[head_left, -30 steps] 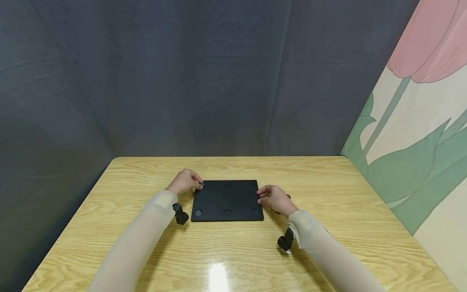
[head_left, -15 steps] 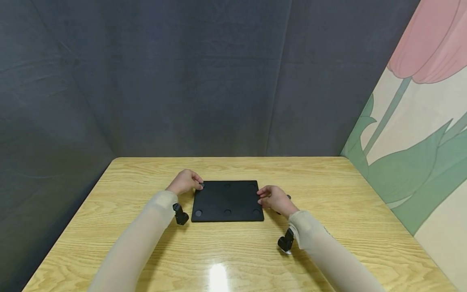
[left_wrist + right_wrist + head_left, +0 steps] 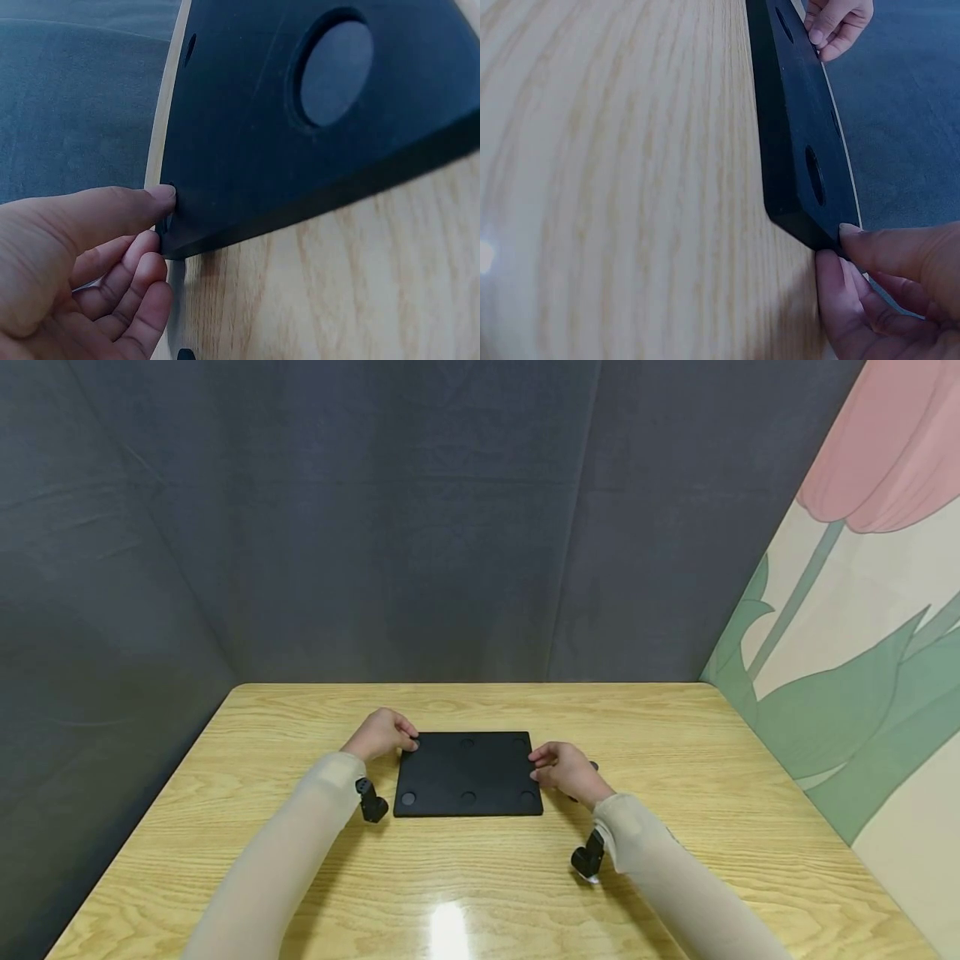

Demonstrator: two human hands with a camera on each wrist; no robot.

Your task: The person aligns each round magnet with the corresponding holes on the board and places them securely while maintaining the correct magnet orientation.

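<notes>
A flat black rectangular board [image 3: 468, 768] lies on the wooden table, with round recesses near its front and back edges. My left hand [image 3: 380, 734] is at its back left corner. In the left wrist view, the left thumb [image 3: 135, 210] lies on the top face while the other fingers curl beside and below the corner. My right hand [image 3: 567, 768] pinches the right edge of the board, and in the right wrist view its thumb [image 3: 885, 249] rests on top with a finger against the side. The front left recess [image 3: 337, 73] shows a grey round surface.
The light wooden table [image 3: 480, 877] ends at a dark curtain [image 3: 390, 527] behind and on the left. A wall with a painted tulip [image 3: 885, 468] stands on the right. A dark object [image 3: 594, 766] is mostly hidden behind my right hand. Small black cameras sit on both wrists.
</notes>
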